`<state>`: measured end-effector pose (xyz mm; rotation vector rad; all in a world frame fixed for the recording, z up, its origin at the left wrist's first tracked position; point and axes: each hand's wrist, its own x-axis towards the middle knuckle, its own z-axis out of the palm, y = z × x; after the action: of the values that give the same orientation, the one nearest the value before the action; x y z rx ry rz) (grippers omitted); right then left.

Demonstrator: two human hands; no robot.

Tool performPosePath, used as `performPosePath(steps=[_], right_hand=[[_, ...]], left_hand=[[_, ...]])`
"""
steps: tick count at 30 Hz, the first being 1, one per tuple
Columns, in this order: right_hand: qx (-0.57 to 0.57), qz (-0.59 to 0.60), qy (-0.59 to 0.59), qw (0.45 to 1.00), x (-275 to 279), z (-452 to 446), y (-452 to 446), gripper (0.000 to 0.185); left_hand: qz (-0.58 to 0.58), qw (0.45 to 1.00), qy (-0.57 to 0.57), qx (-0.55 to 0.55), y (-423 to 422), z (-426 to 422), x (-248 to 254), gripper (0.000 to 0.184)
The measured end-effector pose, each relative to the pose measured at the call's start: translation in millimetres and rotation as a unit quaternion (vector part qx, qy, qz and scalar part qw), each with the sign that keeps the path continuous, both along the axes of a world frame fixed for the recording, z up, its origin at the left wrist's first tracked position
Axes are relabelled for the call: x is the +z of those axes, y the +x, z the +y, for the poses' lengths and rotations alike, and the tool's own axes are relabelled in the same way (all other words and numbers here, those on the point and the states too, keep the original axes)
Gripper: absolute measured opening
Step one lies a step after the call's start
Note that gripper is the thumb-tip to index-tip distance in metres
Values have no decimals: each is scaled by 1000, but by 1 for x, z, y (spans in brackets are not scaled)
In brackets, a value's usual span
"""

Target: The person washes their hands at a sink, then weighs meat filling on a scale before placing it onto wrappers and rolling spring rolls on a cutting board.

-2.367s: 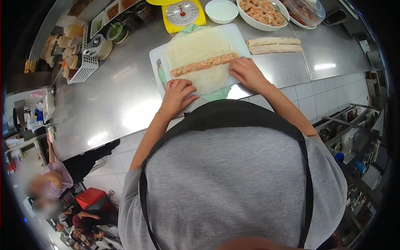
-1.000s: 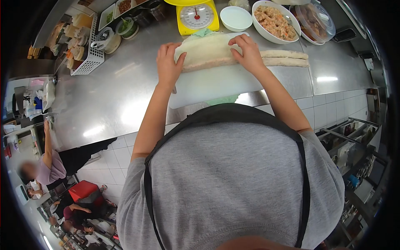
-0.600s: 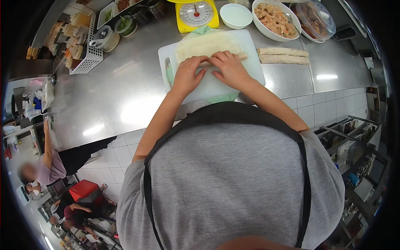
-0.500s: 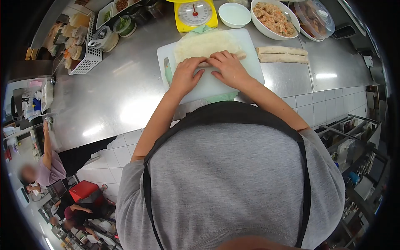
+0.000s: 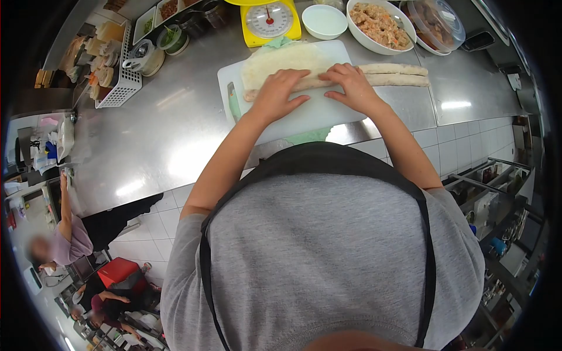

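A pale, thin wrapper sheet [image 5: 287, 58] lies on a white cutting board [image 5: 293, 126], its near edge rolled around filling. My left hand [image 5: 278, 96] rests on the left part of this roll [image 5: 315, 81], fingers stretched over it and thumb apart. On the roll's right part lies my right hand [image 5: 356, 90], its fingers also extended and its thumb pointing inward. A short gap between the hands shows the roll. Both hands are open, and their fingertips press on the roll from above. Right of the board lie two finished-looking pale rolls [image 5: 398, 75], side by side.
Behind the board stand a yellow scale [image 5: 269, 23], a pale bowl [image 5: 325, 22] and a white bowl of minced filling [image 5: 380, 26]. A lidded container [image 5: 436, 26] is at the back right. A white basket [image 5: 126, 73] holds containers at left. Several people are at far left.
My hands have moved apart along the roll, the right one sliding right. The roll's middle and left end are now uncovered. The board and sheet appear slightly further left as the view shifts.
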<state>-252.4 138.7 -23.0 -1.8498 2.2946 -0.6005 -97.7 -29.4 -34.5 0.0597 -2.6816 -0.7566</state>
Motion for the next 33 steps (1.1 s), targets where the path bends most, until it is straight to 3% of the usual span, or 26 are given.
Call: performPosePath(steps=[4, 9, 11, 15, 19, 22, 25, 28, 30, 33], right_hand=[[-62, 3, -62, 996, -7, 1, -3, 38], [20, 34, 28, 999, 1, 0, -12, 40], [7, 8, -5, 1000, 3, -8, -6, 39], [38, -44, -16, 998, -14, -20, 6, 35], [36, -7, 44, 998, -16, -26, 11, 44], [-41, 17, 83, 996, -16, -27, 24, 29], [-64, 78, 34, 994, -34, -30, 30, 22], [-99, 72, 27, 992, -35, -23, 39, 18], [-126, 69, 21, 989, -33, -23, 43, 17], [-130, 70, 8, 989, -32, -19, 44, 17]], left_hand=[[-21, 997, 58, -40, -26, 18, -8, 53], [-64, 988, 126, -62, -26, 5, -9, 59], [-82, 974, 195, -82, -19, 1, -1, 64], [-103, 980, 162, -60, -3, -7, 4, 67], [-125, 987, 99, -36, -4, -6, -4, 68], [-127, 978, 158, -57, -4, -5, -13, 66], [-96, 971, 206, -68, -1, -7, -23, 62], [-103, 973, 181, -103, -6, 5, -17, 59], [-113, 987, 106, -51, -11, 9, -11, 55], [-137, 985, 100, -11, -18, 20, -3, 50]])
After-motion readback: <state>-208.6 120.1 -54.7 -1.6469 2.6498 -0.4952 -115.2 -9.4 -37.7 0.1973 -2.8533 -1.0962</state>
